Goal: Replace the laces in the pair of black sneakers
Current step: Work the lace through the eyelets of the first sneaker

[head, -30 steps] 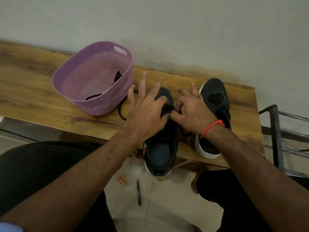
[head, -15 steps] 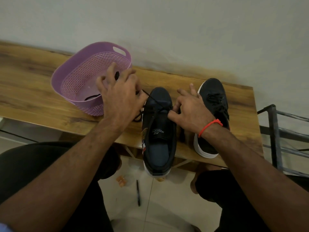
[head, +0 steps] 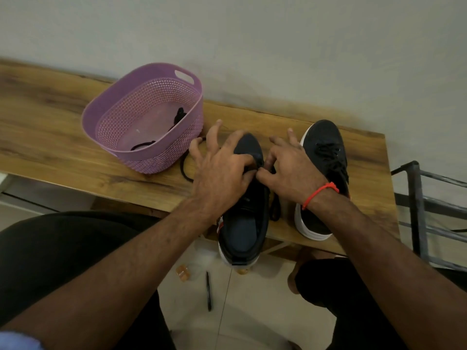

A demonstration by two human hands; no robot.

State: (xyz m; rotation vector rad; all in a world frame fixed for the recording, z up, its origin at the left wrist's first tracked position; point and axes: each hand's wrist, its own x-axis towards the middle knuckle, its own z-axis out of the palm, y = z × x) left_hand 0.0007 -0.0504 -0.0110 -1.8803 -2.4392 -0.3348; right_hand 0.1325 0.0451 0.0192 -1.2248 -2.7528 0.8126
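Black lace (head: 185,170) trails toward nine o'clock from the near sneaker (head: 246,198); our left hand (head: 222,173) and right hand (head: 293,170) pinch it at the eyelets. Slack may snag under the basket (head: 141,157).

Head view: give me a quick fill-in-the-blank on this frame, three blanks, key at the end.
1. The basket on the wooden bench is coloured ____.
2. Both hands work on the ____ of the two sneakers.
3. The red band sits on the ____ wrist.
Missing words: purple; left; right
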